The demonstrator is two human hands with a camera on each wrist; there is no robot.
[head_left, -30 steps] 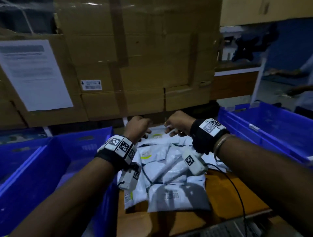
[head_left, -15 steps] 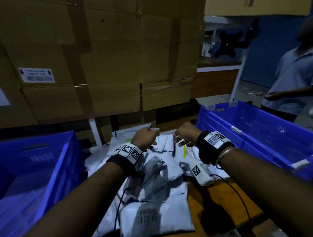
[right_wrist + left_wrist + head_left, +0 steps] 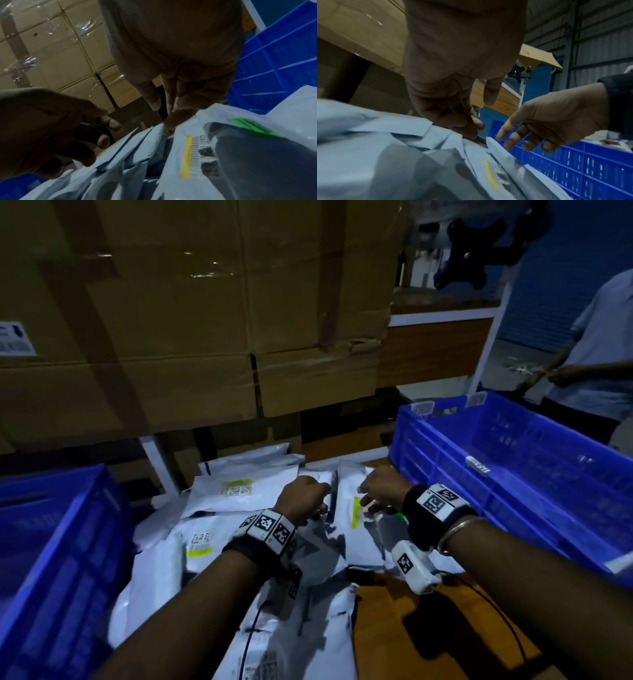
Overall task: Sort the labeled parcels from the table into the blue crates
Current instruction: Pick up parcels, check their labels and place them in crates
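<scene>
A heap of white poly-mailer parcels (image 3: 239,542) lies on the wooden table (image 3: 428,631) between two blue crates. My left hand (image 3: 318,505) hovers over the heap's far part with loosely curled fingers (image 3: 102,140) that hold nothing. Just to its right, my right hand (image 3: 368,503) reaches down. Its fingertips (image 3: 510,146) touch the far edge of a parcel with a yellow-striped barcode label (image 3: 187,155). Next to that one lies a parcel with a green label (image 3: 248,125). The left crate (image 3: 61,542) and the right crate (image 3: 445,474) stand at either side.
Stacked, taped cardboard boxes (image 3: 205,320) rise right behind the table. Another person (image 3: 599,354) stands beyond the right crate. Cables from the wrist cameras trail over the parcels and the bare table at the front right.
Both hands have moved from above the heap's far end down onto its far parcels. My view has swung right, bringing the right crate and the other person into sight.
</scene>
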